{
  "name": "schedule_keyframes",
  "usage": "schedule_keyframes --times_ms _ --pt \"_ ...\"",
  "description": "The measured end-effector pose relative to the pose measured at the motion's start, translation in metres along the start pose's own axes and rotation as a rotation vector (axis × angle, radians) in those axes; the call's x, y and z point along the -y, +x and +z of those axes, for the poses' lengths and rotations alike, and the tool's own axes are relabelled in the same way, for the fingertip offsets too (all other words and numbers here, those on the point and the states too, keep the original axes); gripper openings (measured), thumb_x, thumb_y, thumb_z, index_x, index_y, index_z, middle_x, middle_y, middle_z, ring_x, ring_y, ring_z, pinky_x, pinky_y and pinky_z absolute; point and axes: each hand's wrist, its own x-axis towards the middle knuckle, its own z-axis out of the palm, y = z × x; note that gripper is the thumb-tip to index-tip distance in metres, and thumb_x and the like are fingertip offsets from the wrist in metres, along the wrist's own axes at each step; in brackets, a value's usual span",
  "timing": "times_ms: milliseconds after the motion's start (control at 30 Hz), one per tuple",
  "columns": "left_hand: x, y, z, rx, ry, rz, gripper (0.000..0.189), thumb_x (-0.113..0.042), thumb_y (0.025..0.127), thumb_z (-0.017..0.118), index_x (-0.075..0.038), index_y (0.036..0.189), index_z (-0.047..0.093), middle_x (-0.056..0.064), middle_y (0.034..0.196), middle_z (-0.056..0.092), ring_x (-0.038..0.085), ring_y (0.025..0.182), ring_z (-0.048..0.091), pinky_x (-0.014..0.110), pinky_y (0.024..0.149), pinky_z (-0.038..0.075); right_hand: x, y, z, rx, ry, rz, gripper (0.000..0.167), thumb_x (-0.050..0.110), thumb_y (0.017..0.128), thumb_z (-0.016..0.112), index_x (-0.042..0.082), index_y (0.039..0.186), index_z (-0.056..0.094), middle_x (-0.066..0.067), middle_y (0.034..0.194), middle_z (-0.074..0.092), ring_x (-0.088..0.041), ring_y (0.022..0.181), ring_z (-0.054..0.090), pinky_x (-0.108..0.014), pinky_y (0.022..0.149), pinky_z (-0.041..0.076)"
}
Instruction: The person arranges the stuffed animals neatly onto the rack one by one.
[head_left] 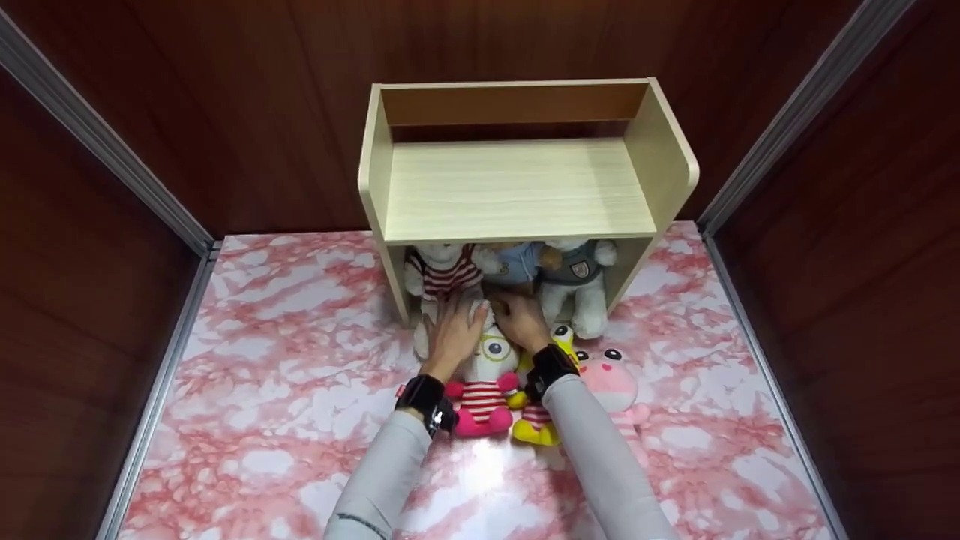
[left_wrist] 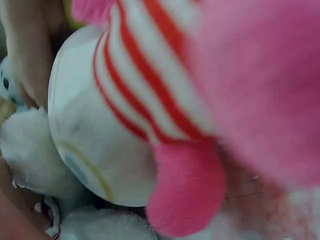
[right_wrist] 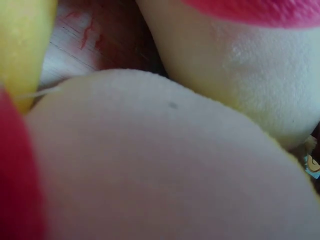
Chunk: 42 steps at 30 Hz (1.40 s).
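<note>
Pale grey sleeves [head_left: 382, 465]: both forearms stretch from the near edge towards the middle.
Marbled tabletop [head_left: 262, 420]: pink and white, spreading left and right beneath everything.
Wooden shelf unit [head_left: 517, 187]: at the far side, with a lower compartment.
Lower compartment's plush toys: striped bear [head_left: 446, 271] left, blue-clad toy [head_left: 516, 264] between, grey-vested bear [head_left: 576, 274] right.
White toy [head_left: 484, 394]: yellow glasses, striped body, pink feet; just nearer than the shelf, its head between the hands.
Pink toy [head_left: 609, 386]: right of it, partly behind the right forearm.
Yellow-footed toy [head_left: 536, 433]: between those two, largely covered.
Left hand [head_left: 454, 335]: fingers extended, beside the white toy's head.
Right hand [head_left: 523, 322]: fingers bent inward at the head's right; whether they grip it, I cannot tell.
Black wrist devices [head_left: 551, 369]: one per wrist.
</note>
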Motion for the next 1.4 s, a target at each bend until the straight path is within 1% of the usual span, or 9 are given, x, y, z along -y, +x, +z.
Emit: schedule_keyframes --times_ms 167,500,633,767,867,967,1100,1233,1400 --pt "0.007 0.011 -0.001 0.089 -0.003 -0.063 0.052 -0.042 0.107 0.046 -0.013 0.149 0.055 0.009 0.165 0.037 0.035 0.156 0.019 0.075 0.117 0.012 -0.001 -0.001 0.0 -0.016 0.017 -0.032 0.019 0.007 0.097 0.07 0.003 0.114 0.078 -0.019 0.103 0.076 -0.042 0.096 0.07 -0.055 0.087 0.056" --pt "0.038 0.023 0.007 -0.003 0.12 0.04 0.036 -0.021 0.099 0.059 -0.004 0.129 0.068 0.008 0.163 0.042 0.039 0.153 0.026 0.071 0.118 0.016 0.002 -0.006 0.002 0.03 0.006 -0.015 0.029 -0.001 0.093 0.067 0.003 0.12 0.077 -0.022 0.107 0.075 -0.043 0.098 0.069 -0.055 0.089 0.055" --pt "0.044 0.032 0.007 -0.002 0.145 0.035 0.036 -0.025 0.104 0.054 -0.005 0.13 0.069 0.005 0.163 0.042 0.038 0.152 0.027 0.07 0.118 0.018 0.004 -0.005 0.004 0.032 -0.004 -0.034 0.028 -0.001 0.094 0.067 0.002 0.12 0.076 -0.022 0.107 0.075 -0.045 0.097 0.069 -0.056 0.089 0.055" --pt "0.042 0.043 0.003 0.058 0.162 -0.028 0.043 -0.032 0.109 0.047 -0.008 0.14 0.065 0.005 0.164 0.039 0.037 0.154 0.025 0.068 0.118 0.023 0.003 -0.006 0.007 0.015 0.001 -0.073 0.026 0.0 0.094 0.067 0.0 0.118 0.076 -0.023 0.107 0.074 -0.046 0.096 0.069 -0.057 0.088 0.055" --pt "0.044 0.049 0.006 0.048 0.153 -0.051 0.047 -0.036 0.108 0.045 -0.008 0.141 0.064 0.006 0.162 0.043 0.038 0.152 0.03 0.067 0.115 0.03 0.002 -0.006 0.007 0.011 0.0 -0.101 0.025 -0.001 0.094 0.067 -0.001 0.117 0.075 -0.024 0.105 0.074 -0.045 0.095 0.069 -0.057 0.087 0.055" --pt "0.047 0.051 0.015 -0.009 0.142 -0.004 0.047 -0.038 0.107 0.047 -0.006 0.136 0.067 0.008 0.158 0.047 0.041 0.147 0.036 0.07 0.11 0.033 0.002 -0.006 0.006 0.012 -0.014 -0.096 0.025 0.0 0.093 0.067 -0.001 0.117 0.075 -0.024 0.104 0.074 -0.045 0.094 0.069 -0.057 0.086 0.055" --pt "0.045 0.046 0.021 -0.062 0.137 0.076 0.042 -0.038 0.106 0.052 -0.005 0.12 0.073 0.012 0.158 0.048 0.045 0.145 0.037 0.076 0.107 0.03 0.0 -0.004 0.003 0.014 -0.019 -0.07 0.028 0.002 0.093 0.068 0.001 0.121 0.075 -0.025 0.108 0.074 -0.045 0.098 0.069 -0.056 0.089 0.054" --pt "0.035 0.033 0.014 -0.082 0.113 0.119 0.03 -0.031 0.105 0.056 -0.006 0.106 0.073 0.016 0.154 0.051 0.046 0.144 0.038 0.078 0.109 0.026 -0.002 -0.002 0.002 -0.001 -0.024 -0.101 0.029 0.001 0.093 0.07 0.0 0.121 0.074 -0.025 0.107 0.074 -0.045 0.096 0.069 -0.056 0.087 0.055" --pt "0.029 0.014 0.009 -0.189 -0.02 0.21 0.018 -0.016 0.1 0.062 -0.002 0.107 0.072 0.021 0.128 0.066 0.043 0.127 0.056 0.074 0.108 0.031 -0.002 -0.002 0.003 0.001 -0.021 -0.126 0.028 0.002 0.094 0.07 -0.003 0.121 0.074 -0.027 0.107 0.072 -0.047 0.097 0.068 -0.058 0.089 0.054"
